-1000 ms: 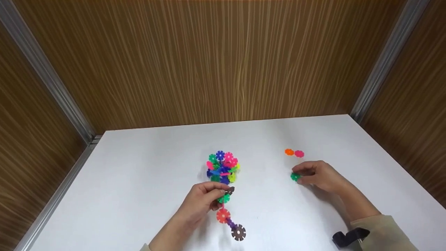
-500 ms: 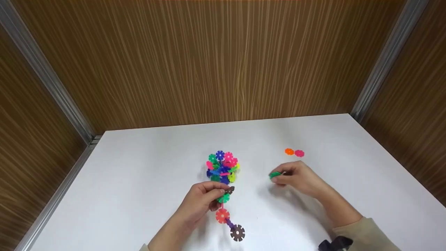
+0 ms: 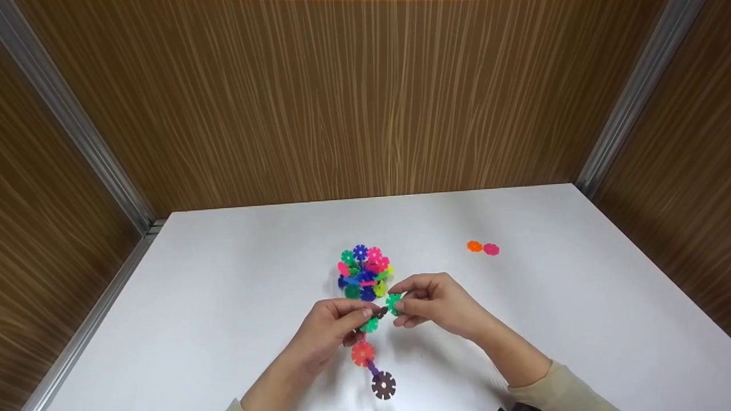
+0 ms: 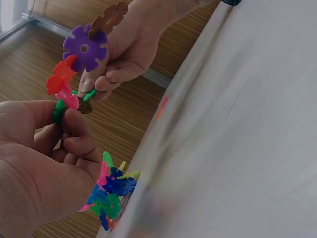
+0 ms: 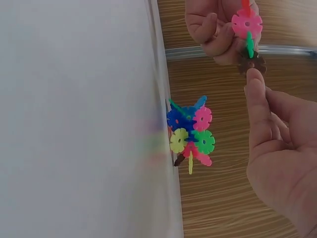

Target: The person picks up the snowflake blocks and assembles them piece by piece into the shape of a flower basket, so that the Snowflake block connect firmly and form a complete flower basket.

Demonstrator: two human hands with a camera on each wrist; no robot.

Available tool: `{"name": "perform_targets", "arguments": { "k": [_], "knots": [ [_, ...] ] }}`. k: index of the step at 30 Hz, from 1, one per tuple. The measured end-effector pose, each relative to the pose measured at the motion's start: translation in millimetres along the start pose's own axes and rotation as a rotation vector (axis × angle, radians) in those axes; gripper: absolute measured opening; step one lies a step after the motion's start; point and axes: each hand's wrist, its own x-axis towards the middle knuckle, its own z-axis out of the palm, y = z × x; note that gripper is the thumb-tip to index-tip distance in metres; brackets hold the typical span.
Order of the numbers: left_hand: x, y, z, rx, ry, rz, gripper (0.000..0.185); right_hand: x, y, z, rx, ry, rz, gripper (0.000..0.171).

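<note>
the left hand [image 3: 334,328] is pinching a thin chain of toy flowers [image 3: 368,348] near its top, fingers curled tight on it. the right hand [image 3: 434,302] is pinching one green flower [image 3: 393,302] and is holding it right up against the dark piece at the top of the chain, so the two hands are almost touching.

what could go wrong, i think: the little slots are not lining up, so the green flower is slipping out of the fingers or going on crooked. pushing too hard is bending the chain too — it is thin, and a link could pop off. the big flower ball [image 3: 364,273] is sitting just behind the hands, so a bump could knock it.

the chain is hanging down toward the person over the white table [image 3: 228,285] — green, then red, then purple, then a dark brown flower at the end. an orange flower [image 3: 474,246] and a pink flower [image 3: 491,249] are lying well apart on the right.
</note>
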Motion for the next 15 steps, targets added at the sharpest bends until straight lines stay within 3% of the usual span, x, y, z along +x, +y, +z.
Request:
{"name": "perform_targets", "arguments": {
  "k": [9, 15],
  "knots": [
    [0.3, -3.3, -2.2, 0.043, 0.050, 0.011, 0.021, 0.3, 5.1, -3.5, -0.027, -0.030, 0.016, 0.031],
    [0.1, -3.1, -0.2, 0.077, 0.040, 0.058, 0.022, -1.6, 5.1, -1.1, -0.038, -0.028, -0.014, 0.027]
  ]
}}
